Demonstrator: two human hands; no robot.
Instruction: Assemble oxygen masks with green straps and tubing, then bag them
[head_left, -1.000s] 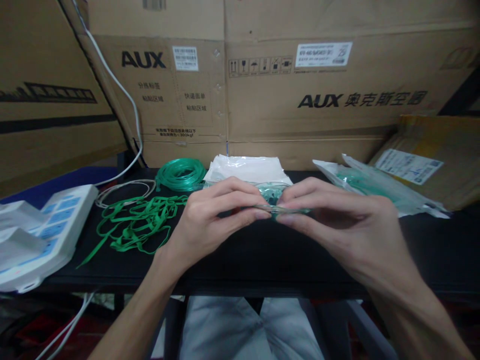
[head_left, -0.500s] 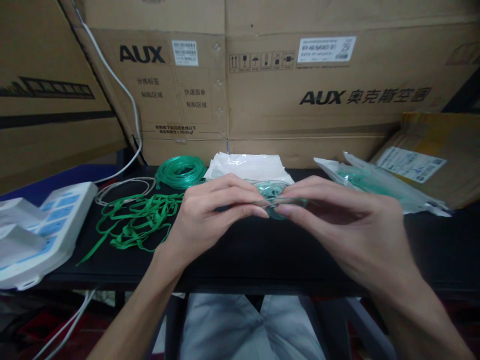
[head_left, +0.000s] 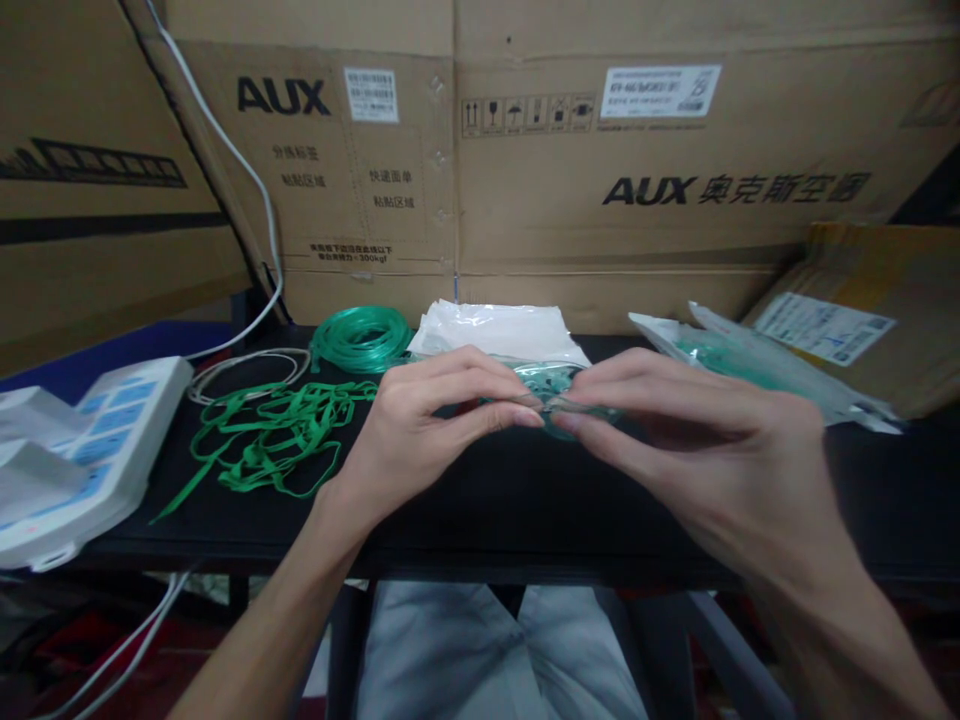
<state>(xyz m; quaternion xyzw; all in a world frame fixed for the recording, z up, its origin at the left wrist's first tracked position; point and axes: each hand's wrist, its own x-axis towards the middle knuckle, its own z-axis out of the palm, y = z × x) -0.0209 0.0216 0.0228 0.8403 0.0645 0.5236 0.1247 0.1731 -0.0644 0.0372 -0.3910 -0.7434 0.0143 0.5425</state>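
Over the middle of the black table, my left hand [head_left: 442, 415] pinches the edge of a clear plastic bag [head_left: 551, 380] with green contents. From the other side my right hand [head_left: 675, 420] pinches the same bag, its fingertips close to those of my left hand. Much of the bag is hidden behind the fingers. Behind it lies a white plastic packet [head_left: 495, 330]. A coil of translucent green tubing [head_left: 361, 338] rests to the left, with a tangle of flat green strap [head_left: 277, 435] in front of it.
A white power strip [head_left: 112, 440] and a thin pale cable coil [head_left: 247, 375] are at the left. Clear bags with green contents [head_left: 750, 360] lean by a labelled carton [head_left: 885, 300] at the right. Large cardboard [head_left: 540, 220] stands along the back of the black table [head_left: 525, 520].
Both hands have shifted slightly to the right, still pinching the bag, and their fingertips have moved a little. The camera view has shifted slightly.
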